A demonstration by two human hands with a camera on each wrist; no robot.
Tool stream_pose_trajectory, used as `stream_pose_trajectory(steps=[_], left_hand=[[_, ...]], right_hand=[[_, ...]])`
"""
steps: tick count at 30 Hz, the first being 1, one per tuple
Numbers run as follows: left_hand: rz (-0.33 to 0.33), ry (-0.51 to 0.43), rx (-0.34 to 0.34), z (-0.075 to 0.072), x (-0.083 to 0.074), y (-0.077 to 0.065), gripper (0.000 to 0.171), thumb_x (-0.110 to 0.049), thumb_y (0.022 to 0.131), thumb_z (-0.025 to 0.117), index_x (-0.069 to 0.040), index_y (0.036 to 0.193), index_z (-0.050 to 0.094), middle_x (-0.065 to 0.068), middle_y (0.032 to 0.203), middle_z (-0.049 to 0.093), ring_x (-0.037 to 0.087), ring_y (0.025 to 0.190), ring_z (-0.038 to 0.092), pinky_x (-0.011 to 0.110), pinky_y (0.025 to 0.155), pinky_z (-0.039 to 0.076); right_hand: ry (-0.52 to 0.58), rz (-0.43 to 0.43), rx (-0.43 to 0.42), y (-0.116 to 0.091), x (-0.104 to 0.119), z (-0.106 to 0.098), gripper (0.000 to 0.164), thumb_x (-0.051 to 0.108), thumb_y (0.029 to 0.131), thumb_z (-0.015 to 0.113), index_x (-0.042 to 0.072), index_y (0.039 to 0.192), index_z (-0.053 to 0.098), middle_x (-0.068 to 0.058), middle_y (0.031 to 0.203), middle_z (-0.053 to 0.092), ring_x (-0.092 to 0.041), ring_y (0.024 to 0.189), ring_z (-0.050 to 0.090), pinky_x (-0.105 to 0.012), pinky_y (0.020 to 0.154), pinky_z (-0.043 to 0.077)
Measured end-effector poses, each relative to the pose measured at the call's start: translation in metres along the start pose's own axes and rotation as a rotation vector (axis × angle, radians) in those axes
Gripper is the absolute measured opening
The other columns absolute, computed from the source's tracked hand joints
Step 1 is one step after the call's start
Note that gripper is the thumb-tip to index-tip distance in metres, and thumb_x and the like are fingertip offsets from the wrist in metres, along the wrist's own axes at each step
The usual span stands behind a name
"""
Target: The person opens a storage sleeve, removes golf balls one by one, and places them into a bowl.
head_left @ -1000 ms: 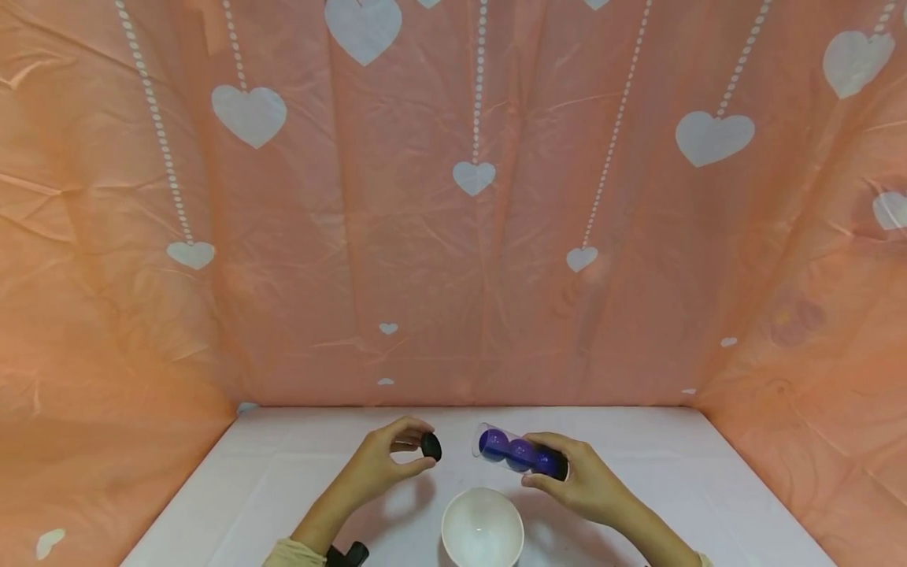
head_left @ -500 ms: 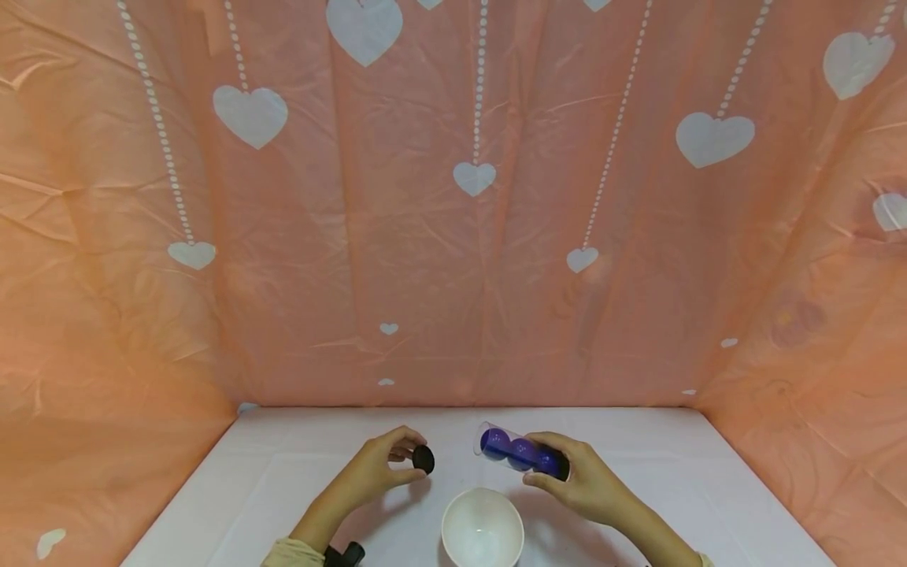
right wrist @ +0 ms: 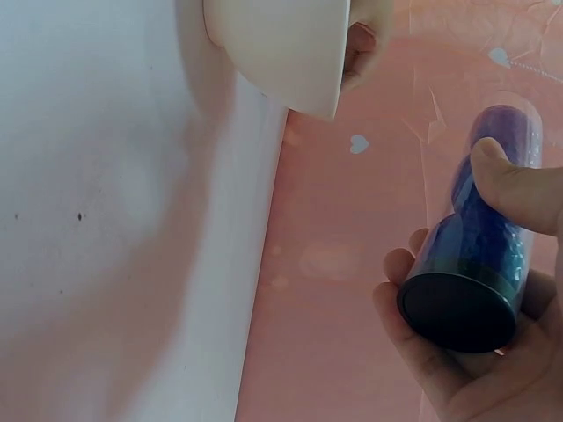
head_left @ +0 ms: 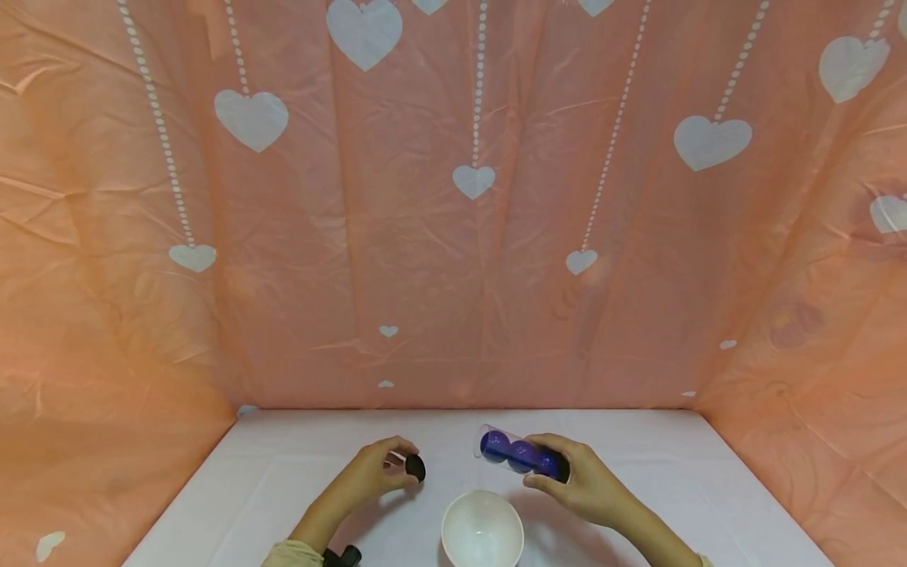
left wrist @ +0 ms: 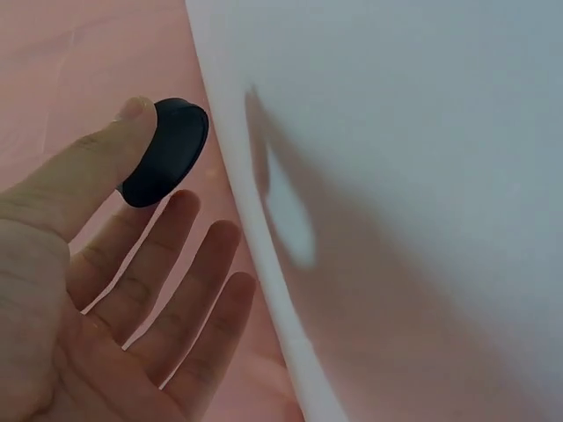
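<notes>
The left hand (head_left: pixel 375 471) has drawn further leftward, fingers pinching the black cap (head_left: pixel 416 468) beyond and left of the white bowl (head_left: pixel 471 513); past the bowl's right side, the right hand (head_left: pixel 590 482) keeps fingers curled round the clear tube (head_left: pixel 522 455), mouth uncovered, purple balls (head_left: pixel 495 446) inside.

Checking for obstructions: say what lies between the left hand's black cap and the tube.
In the head view, only bare white tabletop shows between black cap and tube; the bowl sits nearer the person.
</notes>
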State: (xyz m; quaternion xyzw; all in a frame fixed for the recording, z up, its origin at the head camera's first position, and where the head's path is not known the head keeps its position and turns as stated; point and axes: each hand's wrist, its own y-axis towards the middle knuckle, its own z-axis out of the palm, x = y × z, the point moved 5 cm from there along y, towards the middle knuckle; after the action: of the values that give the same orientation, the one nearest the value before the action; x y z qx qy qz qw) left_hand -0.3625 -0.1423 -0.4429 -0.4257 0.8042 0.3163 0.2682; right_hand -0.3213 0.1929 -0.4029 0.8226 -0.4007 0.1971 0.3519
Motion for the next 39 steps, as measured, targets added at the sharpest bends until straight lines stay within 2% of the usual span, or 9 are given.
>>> stream_pose_trajectory(steps=[8, 14, 21, 33, 39], left_hand=[[-0.036, 0.04, -0.021, -0.001, 0.008, -0.001, 0.038, -0.014, 0.086, 0.091, -0.002, 0.118, 0.074, 0.011, 0.116, 0.074, 0.034, 0.101, 0.071, 0.046, 0.089, 0.06], [-0.065, 0.094, -0.005, -0.001, 0.014, -0.001, 0.037, -0.016, 0.086, 0.091, -0.005, 0.118, 0.075, 0.007, 0.113, 0.075, 0.029, 0.098, 0.07, 0.039, 0.084, 0.058], [-0.078, 0.131, 0.023, -0.002, 0.018, -0.002, 0.036, -0.015, 0.087, 0.09, -0.005, 0.117, 0.074, 0.005, 0.106, 0.073, 0.027, 0.095, 0.07, 0.039, 0.085, 0.058], [-0.107, 0.211, 0.007, -0.005, 0.015, -0.004, 0.036, -0.019, 0.083, 0.092, -0.007, 0.113, 0.075, 0.003, 0.108, 0.072, 0.028, 0.101, 0.067, 0.047, 0.09, 0.056], [-0.146, 0.215, 0.017, -0.006, 0.01, -0.003, 0.034, -0.025, 0.091, 0.088, -0.009, 0.118, 0.075, 0.004, 0.115, 0.072, 0.031, 0.108, 0.068, 0.056, 0.092, 0.057]], right_hand=[[-0.002, -0.003, -0.003, 0.0, 0.0, 0.0, 0.051, 0.039, 0.095, 0.084, 0.008, 0.133, 0.07, -0.006, 0.127, 0.074, -0.011, 0.104, 0.069, -0.03, 0.092, 0.061], [0.018, -0.005, 0.006, -0.001, 0.001, 0.0, 0.05, 0.04, 0.097, 0.082, 0.01, 0.134, 0.069, -0.004, 0.126, 0.074, -0.011, 0.105, 0.069, -0.029, 0.093, 0.06], [0.018, -0.02, 0.0, -0.001, 0.001, 0.0, 0.048, 0.039, 0.097, 0.082, 0.01, 0.133, 0.07, -0.004, 0.126, 0.074, -0.01, 0.104, 0.068, -0.028, 0.092, 0.06], [0.018, -0.033, -0.006, 0.0, 0.001, -0.001, 0.048, 0.036, 0.097, 0.082, 0.008, 0.134, 0.069, -0.006, 0.124, 0.075, -0.01, 0.103, 0.069, -0.028, 0.091, 0.061], [0.03, -0.023, 0.006, 0.0, 0.001, -0.002, 0.049, 0.037, 0.097, 0.082, 0.008, 0.134, 0.069, -0.006, 0.124, 0.074, -0.01, 0.101, 0.068, -0.028, 0.089, 0.061]])
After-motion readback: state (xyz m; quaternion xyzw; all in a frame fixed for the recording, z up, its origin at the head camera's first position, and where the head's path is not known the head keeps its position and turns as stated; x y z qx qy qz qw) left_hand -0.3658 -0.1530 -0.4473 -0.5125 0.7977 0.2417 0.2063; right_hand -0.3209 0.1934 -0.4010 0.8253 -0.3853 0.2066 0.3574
